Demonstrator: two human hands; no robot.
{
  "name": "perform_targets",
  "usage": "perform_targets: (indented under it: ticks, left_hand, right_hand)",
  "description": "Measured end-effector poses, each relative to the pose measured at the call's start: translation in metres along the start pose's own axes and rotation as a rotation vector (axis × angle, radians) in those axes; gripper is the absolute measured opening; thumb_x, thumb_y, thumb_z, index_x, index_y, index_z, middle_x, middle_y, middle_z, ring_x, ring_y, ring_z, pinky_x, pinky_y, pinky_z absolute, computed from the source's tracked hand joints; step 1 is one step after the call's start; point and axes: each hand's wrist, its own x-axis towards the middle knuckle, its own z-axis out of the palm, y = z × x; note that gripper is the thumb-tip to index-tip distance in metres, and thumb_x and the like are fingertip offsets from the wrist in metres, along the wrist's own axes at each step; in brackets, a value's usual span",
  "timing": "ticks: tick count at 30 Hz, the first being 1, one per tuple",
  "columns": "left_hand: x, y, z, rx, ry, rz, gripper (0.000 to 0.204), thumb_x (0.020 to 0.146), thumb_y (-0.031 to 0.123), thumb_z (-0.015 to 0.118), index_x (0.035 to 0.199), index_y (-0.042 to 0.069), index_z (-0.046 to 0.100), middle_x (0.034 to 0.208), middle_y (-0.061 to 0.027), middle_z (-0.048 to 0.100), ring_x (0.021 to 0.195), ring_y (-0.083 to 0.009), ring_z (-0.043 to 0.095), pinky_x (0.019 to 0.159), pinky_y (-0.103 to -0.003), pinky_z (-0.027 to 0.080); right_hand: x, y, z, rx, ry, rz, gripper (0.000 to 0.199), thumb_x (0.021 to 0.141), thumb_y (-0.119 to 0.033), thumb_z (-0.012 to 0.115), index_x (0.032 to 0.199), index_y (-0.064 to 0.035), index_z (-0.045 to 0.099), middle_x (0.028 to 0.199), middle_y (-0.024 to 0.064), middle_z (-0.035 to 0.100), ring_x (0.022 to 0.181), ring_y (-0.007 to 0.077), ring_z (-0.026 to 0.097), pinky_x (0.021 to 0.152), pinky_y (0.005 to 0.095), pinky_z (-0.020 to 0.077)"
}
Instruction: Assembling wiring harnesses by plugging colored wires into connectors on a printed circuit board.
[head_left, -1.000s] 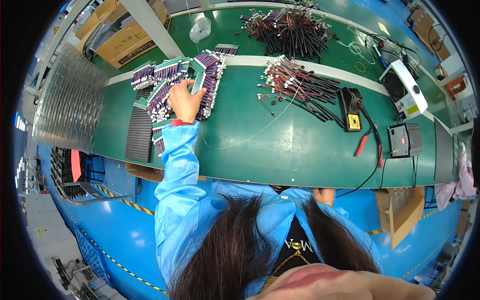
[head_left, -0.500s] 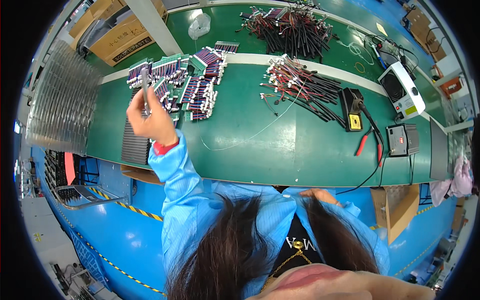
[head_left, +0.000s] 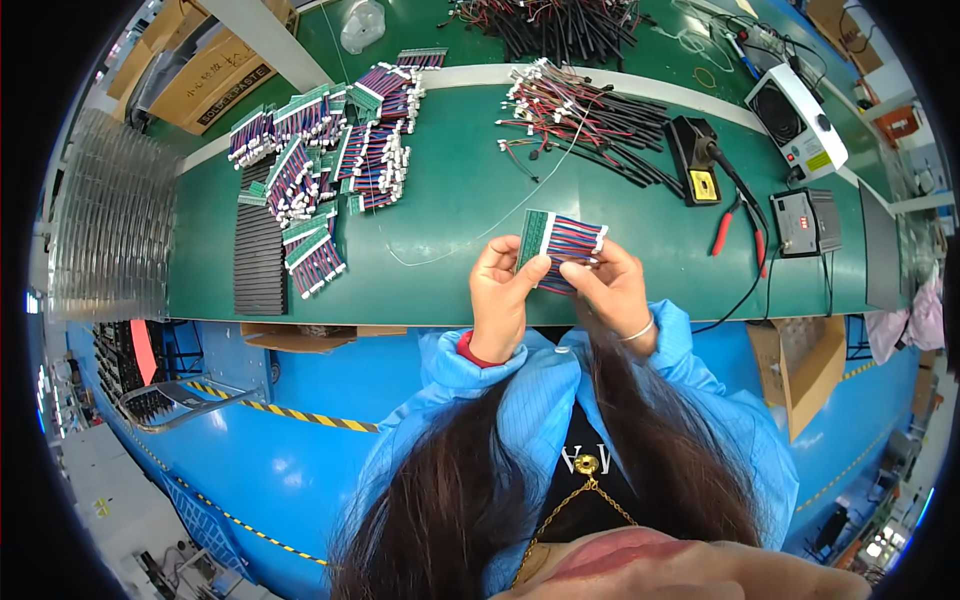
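Observation:
In front of my chest, over the table's near edge, both hands hold a green circuit board panel with wires point(head_left: 572, 240). Its board side faces left, and rows of red, blue and dark wires run rightward to small white connectors. My left hand point(head_left: 503, 300) pinches the board part between thumb and fingers. At the wire side, my right hand point(head_left: 615, 290) is closed, its thumb on the wires and its fingers behind them. Similar wired boards point(head_left: 375, 160) lie heaped at the left of the table, partly on a stack of black ribbed strips point(head_left: 260, 260).
Black-sleeved cables point(head_left: 600, 130) lie across the middle back. At right are a soldering iron stand point(head_left: 695, 160), red-handled pliers point(head_left: 722, 232), a soldering station point(head_left: 800, 222) and a white fan unit point(head_left: 797, 125). Clear plastic trays point(head_left: 115, 220) stand stacked at left. A loose thin wire point(head_left: 470, 250) curves across the green table point(head_left: 430, 290).
My left hand has come from the left heap to the middle, in front of me. My right hand has risen from below the table edge and now grips the wired board too.

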Motion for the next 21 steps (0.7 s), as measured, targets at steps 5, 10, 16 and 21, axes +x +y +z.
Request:
perform_targets:
  ticks: [5,10,16,21]
  left_hand:
    - [-0.009,-0.001,0.008,0.303,-0.045,0.154,0.04,0.089,0.0,0.061,0.127,0.001,0.048,0.119,-0.0146,0.057,0.101,-0.0175,0.059,0.086,-0.025,0.048]
    - [-0.022,-0.018,0.016,-0.053,-0.159,0.01,0.042,0.098,0.014,0.052,0.136,0.001,0.043,0.124,-0.0157,0.057,0.106,-0.0196,0.06,0.089,-0.026,0.048]
    - [-0.002,-0.015,-0.002,-0.164,-0.009,-0.207,0.039,0.102,0.02,0.045,0.135,0.0,0.045,0.118,-0.0154,0.061,0.102,-0.0202,0.063,0.084,-0.027,0.052]
    - [0.012,-0.014,-0.033,-0.258,-0.039,-0.174,0.037,0.101,0.017,0.046,0.134,0.0,0.046,0.11,-0.014,0.064,0.092,-0.0187,0.065,0.077,-0.028,0.054]
  right_hand:
    - [-0.001,0.003,-0.002,-0.513,0.174,-0.407,0.031,0.076,0.005,0.068,0.106,-0.0045,0.069,0.101,0.0093,0.067,0.079,0.0191,0.06,0.069,0.0278,0.0501]
    - [0.0,0.018,-0.008,-1.117,0.139,-0.905,0.029,0.068,-0.001,0.07,0.095,-0.0096,0.072,0.099,0.0076,0.066,0.078,0.0221,0.059,0.069,0.0307,0.0492]
    - [0.002,0.029,-0.004,-1.253,-0.115,-0.855,0.031,0.067,-0.01,0.072,0.099,-0.0112,0.071,0.105,0.0066,0.065,0.088,0.0234,0.059,0.08,0.0345,0.0472]
    - [0.022,0.009,-0.013,-0.925,-0.236,-0.809,0.033,0.07,-0.008,0.072,0.103,-0.0077,0.07,0.109,0.0081,0.065,0.093,0.0255,0.059,0.086,0.0359,0.0458]
